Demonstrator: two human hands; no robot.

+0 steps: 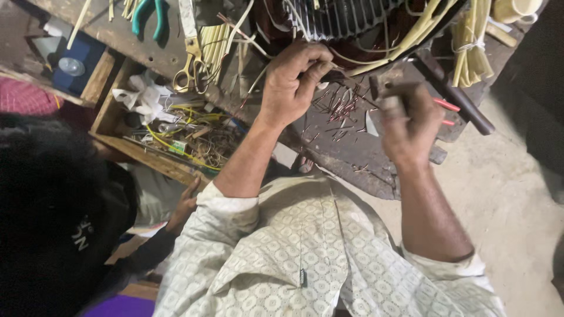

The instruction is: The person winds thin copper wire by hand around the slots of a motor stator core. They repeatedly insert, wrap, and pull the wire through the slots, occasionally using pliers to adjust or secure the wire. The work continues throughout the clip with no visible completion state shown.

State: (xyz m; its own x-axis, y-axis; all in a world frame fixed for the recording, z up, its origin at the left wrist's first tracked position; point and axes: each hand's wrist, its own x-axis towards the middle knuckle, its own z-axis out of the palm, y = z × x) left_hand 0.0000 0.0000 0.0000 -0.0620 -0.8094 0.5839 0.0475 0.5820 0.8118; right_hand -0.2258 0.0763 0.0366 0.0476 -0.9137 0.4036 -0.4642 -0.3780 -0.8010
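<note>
Dim workshop, concrete floor [517, 199] below a cluttered, scarred wooden workbench [352, 158] strewn with short copper wire offcuts [341, 108]. Left hand [291, 82] pinched shut on thin wire at the edge of a ribbed motor stator [341, 17]. Right hand [411, 126] blurred, curled around a red-handled tool [445, 105], long axis running right and slightly down, handles jutting past the knuckles. Scissors [189, 56] and open parts box [170, 132] further left.

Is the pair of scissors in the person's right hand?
No, the scissors lie on the bench, while the right hand grips a thin tool.
</note>
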